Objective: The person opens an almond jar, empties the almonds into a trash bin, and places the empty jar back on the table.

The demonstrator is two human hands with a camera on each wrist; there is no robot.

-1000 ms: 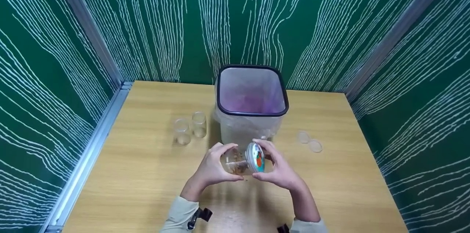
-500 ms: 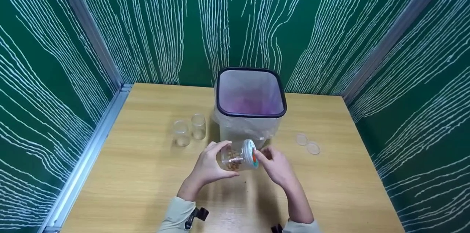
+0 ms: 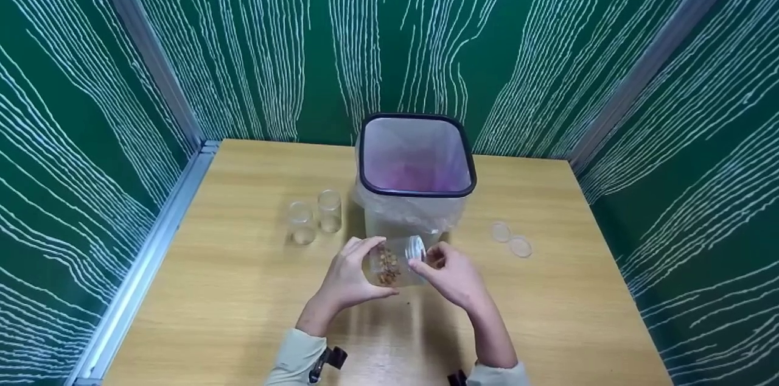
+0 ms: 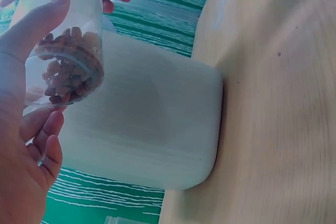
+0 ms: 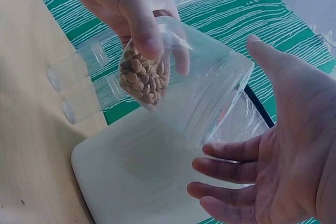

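A clear jar (image 5: 191,72) lies tilted sideways above the table, a heap of brown nuts or beans (image 5: 142,80) at its base end. My left hand (image 3: 350,273) grips the jar's base end between thumb and fingers. A ridged lid (image 3: 415,249) sits at the jar's other end, facing my right hand (image 3: 453,273). In the right wrist view that hand's fingers are spread beside the lid, the thumb standing apart from it. Whether the lower fingertips touch the lid's edge is hard to tell.
Behind the hands stands a bin (image 3: 417,194) with a black rim and a clear liner. Two clear jars (image 3: 329,212) stand to the left on the wooden table (image 3: 243,288). Two clear round discs (image 3: 520,246) lie at the right. Green patterned walls (image 3: 341,69) enclose the table.
My right hand has come off its wide hold around the lid, its thumb now lower at the lid's side. The jar has turned slightly, so the lid's coloured face shows less. My left hand keeps its grip.
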